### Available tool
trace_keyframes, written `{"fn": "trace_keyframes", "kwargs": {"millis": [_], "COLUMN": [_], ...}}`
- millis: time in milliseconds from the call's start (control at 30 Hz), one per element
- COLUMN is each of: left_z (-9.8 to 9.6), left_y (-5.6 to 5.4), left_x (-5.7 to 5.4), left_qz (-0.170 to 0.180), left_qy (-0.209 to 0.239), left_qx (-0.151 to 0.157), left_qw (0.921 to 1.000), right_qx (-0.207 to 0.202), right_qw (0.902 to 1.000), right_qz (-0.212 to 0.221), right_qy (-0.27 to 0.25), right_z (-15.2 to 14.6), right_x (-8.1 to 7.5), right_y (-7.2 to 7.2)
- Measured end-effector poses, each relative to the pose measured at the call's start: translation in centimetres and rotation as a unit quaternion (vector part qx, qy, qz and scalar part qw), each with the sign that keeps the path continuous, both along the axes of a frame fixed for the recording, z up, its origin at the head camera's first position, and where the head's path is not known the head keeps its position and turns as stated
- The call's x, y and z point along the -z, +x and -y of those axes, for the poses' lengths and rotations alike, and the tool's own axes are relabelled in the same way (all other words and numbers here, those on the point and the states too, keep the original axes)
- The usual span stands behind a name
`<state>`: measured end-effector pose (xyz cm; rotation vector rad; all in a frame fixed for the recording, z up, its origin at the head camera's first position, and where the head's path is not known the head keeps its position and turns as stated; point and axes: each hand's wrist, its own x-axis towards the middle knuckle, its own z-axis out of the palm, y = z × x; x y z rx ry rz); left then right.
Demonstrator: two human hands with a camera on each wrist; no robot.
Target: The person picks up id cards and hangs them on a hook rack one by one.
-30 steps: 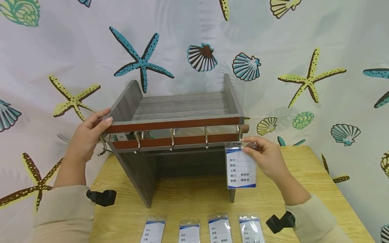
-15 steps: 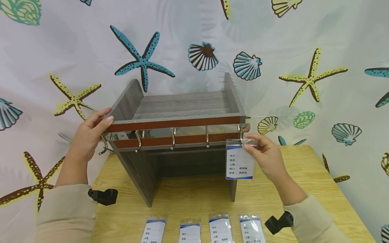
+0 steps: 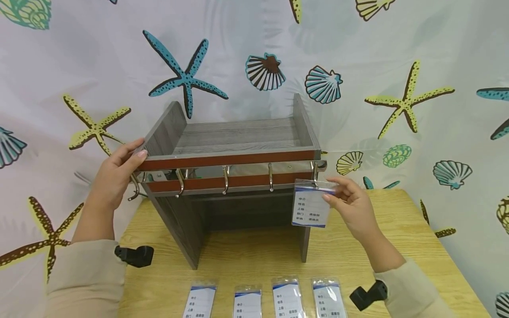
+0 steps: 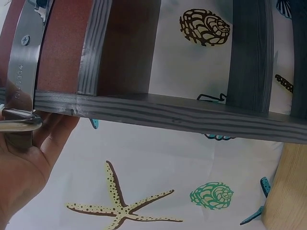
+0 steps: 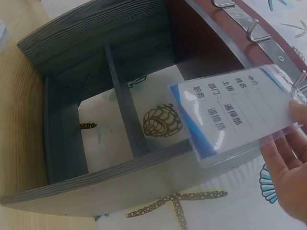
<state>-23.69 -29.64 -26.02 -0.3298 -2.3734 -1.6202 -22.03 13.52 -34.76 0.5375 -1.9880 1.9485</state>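
A grey wooden shelf [image 3: 242, 134] with a red-brown front carries a row of metal hooks. My left hand [image 3: 113, 176] grips its left front corner; in the left wrist view the fingers [image 4: 60, 129] lie against the shelf's side, behind a hook. At the rightmost hook [image 3: 315, 171] is a clear-sleeved name badge [image 3: 311, 206] with blue bands and printed lines. My right hand [image 3: 354, 207] pinches its upper right edge, thumb in front and fingers behind. In the right wrist view the hook tip [image 5: 301, 79] shows right at the badge's top edge.
Several more badges, one a badge [image 3: 328, 300] at the right end, lie in a row along the front of the wooden table [image 3: 389, 229]. Other hooks, such as a hook [image 3: 226, 180], stick out along the rail. A patterned curtain [image 3: 254, 39] hangs behind.
The badge has moved up slightly and now leans at the hook. My right thumb and fingers have shifted from near its top middle to its right edge. My left hand stays put.
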Motion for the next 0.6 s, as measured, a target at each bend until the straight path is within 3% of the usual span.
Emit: {"fn": "trace_keyframes", "kwargs": {"millis": [200,600], "left_z": [0.1,0.0], "left_y": [0.0,0.1], "left_x": [0.0,0.0], "left_qz": [0.001,0.0], "left_qy": [0.004,0.025], "left_qx": [0.001,0.013], "left_qw": [1.0,0.9996], "right_qx": [-0.004,0.005], "right_qw": [0.9999,0.9952], "right_qz": [0.01,0.087], "right_qy": [0.0,0.043], "right_z": [-0.6,-1.6], "right_x": [1.1,4.7], "right_y": [0.0,1.1]}}
